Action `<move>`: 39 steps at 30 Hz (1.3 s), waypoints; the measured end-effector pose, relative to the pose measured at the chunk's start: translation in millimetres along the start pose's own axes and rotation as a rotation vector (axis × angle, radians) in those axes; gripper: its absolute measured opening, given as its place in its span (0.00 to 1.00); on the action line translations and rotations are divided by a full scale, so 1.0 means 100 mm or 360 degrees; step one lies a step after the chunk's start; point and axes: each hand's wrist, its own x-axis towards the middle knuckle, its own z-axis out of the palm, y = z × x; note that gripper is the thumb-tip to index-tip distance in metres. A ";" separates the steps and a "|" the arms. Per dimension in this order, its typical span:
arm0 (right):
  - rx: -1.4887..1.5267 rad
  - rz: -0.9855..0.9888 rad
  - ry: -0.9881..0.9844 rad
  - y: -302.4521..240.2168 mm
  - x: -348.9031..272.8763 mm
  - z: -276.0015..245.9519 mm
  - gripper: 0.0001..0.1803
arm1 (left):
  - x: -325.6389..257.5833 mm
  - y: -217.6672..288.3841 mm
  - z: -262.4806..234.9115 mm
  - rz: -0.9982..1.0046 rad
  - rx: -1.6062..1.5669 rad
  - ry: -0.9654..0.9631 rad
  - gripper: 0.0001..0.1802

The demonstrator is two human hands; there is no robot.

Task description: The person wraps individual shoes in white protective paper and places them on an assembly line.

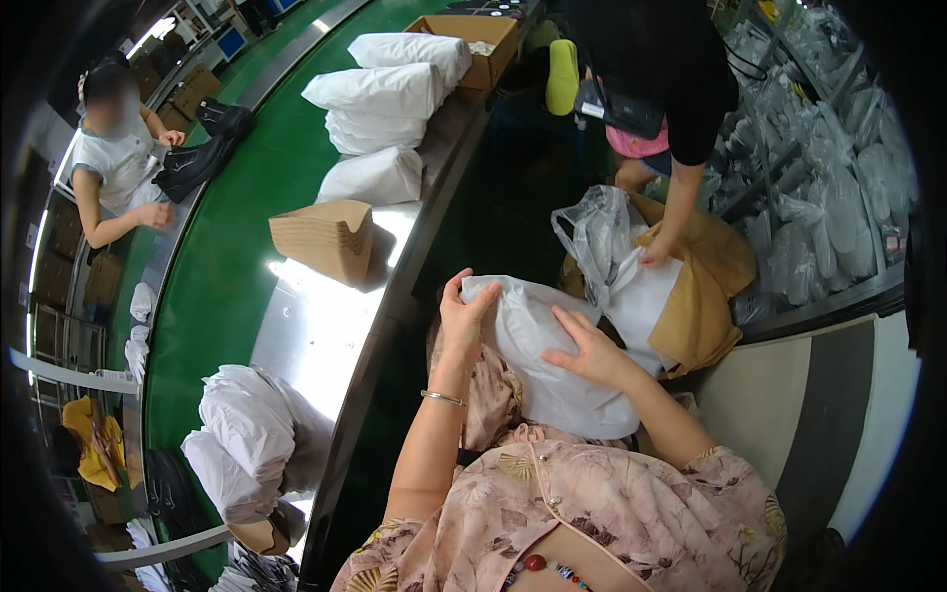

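Note:
A white wrapped bundle (552, 380) with a creased, smooth covering rests against my lap. My left hand (462, 314) grips its upper left edge, thumb on the near face and fingers round the edge. On the bundle's right side lies my right hand (595, 353), fingers spread flat over the covering. What the covering encloses is hidden. Just beyond it, a co-worker's hand (653, 255) touches white sheet material (636, 311) at a large brown paper sack (705, 281). A clear plastic bag (590, 232) hangs at the sack's left side.
Left of me runs a metal ledge (321, 340) beside a green conveyor belt (222, 247). The ledge carries more white bundles (380, 99), a folded brown cardboard piece (321, 240) and a cardboard box (493, 44). Plastic-wrapped items (838, 187) fill a rack at right.

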 end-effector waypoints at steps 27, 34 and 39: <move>0.0576 -0.0145 -0.0018 -0.03 0.39 0.14 0.38 | -0.14 0.39 0.30 0.0114 0.0357 -0.0116 0.30; 0.0902 -0.0088 0.0340 -0.26 0.43 0.01 0.31 | -0.46 0.70 0.32 0.1599 0.1500 0.0531 0.33; 0.0800 -0.0402 0.0713 -0.64 0.46 -0.01 0.29 | -0.66 0.33 0.27 0.0641 0.0538 -0.0130 0.27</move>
